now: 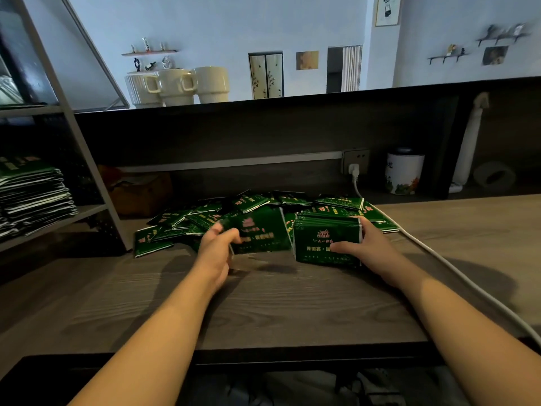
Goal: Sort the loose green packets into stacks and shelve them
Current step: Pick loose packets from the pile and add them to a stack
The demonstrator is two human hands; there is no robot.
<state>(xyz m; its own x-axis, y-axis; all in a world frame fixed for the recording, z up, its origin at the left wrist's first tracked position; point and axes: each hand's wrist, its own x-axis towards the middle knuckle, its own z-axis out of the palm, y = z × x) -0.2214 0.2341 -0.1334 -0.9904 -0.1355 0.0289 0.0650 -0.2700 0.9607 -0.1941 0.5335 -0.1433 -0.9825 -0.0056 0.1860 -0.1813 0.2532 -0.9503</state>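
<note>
My left hand (215, 247) holds a single green packet (259, 234) by its left edge, thumb on top and fingers curled beneath, so the packet hangs just above the table (263, 312); its print is blurred. My right hand (366, 249) grips a neat stack of packets (323, 243) just right of that single one, my thumb lying across the stack's near face and my fingers wrapped round its right side. The stack stands at the near edge of the loose pile (234, 213), a scatter of green packets lying at all angles across the middle of the table, spreading to the left and far behind both hands.

At the far left, a metal shelf rack (85, 159) carries shelved stacks of packets (32, 197) piled flat on a lower shelf. A white cable (456, 273) runs from a wall socket (355, 162) at the far side, past the right edge of the pile and along the table toward the near right. A white tin with a dark lid (404, 172) stands far right of the socket. Three cream mugs (178, 86) sit on the raised ledge beyond the table.
</note>
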